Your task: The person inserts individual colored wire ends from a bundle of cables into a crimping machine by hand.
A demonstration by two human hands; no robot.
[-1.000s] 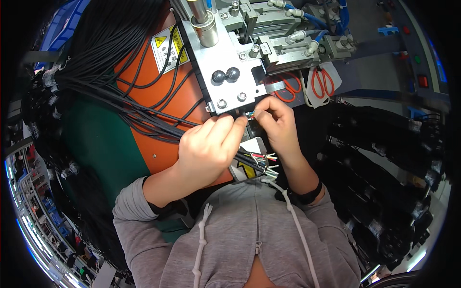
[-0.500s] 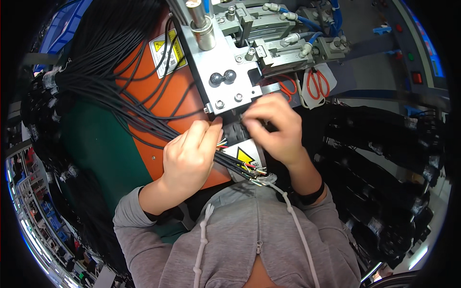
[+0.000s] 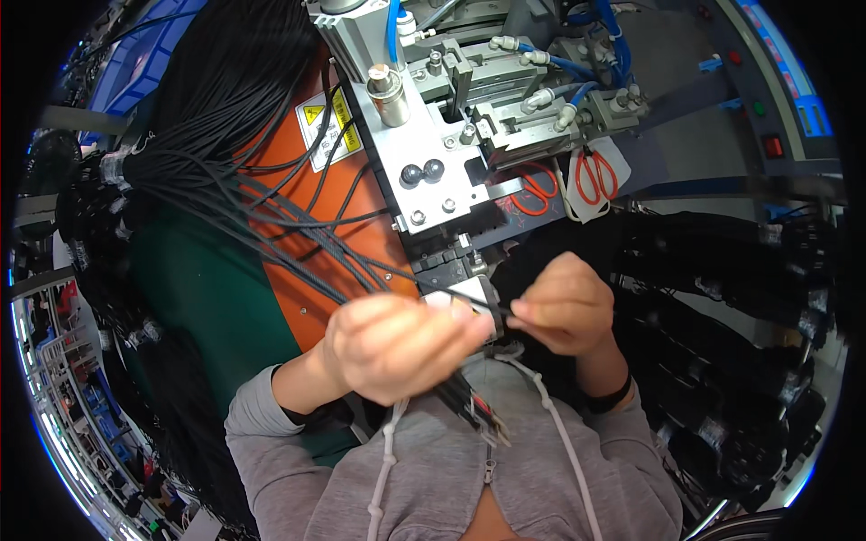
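My left hand (image 3: 397,350) is closed around a bundle of black cables, slightly blurred by motion. Below its fingers the cables' stripped ends (image 3: 487,417) hang out, showing thin coloured and bare wires in front of the grey hoodie. One single black cable (image 3: 456,295) stretches across to my right hand (image 3: 570,307), whose thumb and fingers pinch it near its end. Just beyond the hands is the dark clamping block (image 3: 444,273) of a metal machine (image 3: 424,200). Neither hand touches that block. What lies inside the left palm is hidden.
Many black cables (image 3: 207,171) fan from a tied bunch over an orange plate (image 3: 347,230). Pneumatic cylinders with blue tubes (image 3: 577,65) stand behind. Red-handled scissors (image 3: 595,176) lie at the far right. Hanging black cable bundles (image 3: 713,298) fill the right side; a blue crate (image 3: 144,56) sits far left.
Both hands have drawn back from the clamping block toward my body. The right fingers now pinch a cable's end, and the bundle's stripped ends have shifted nearer to me.
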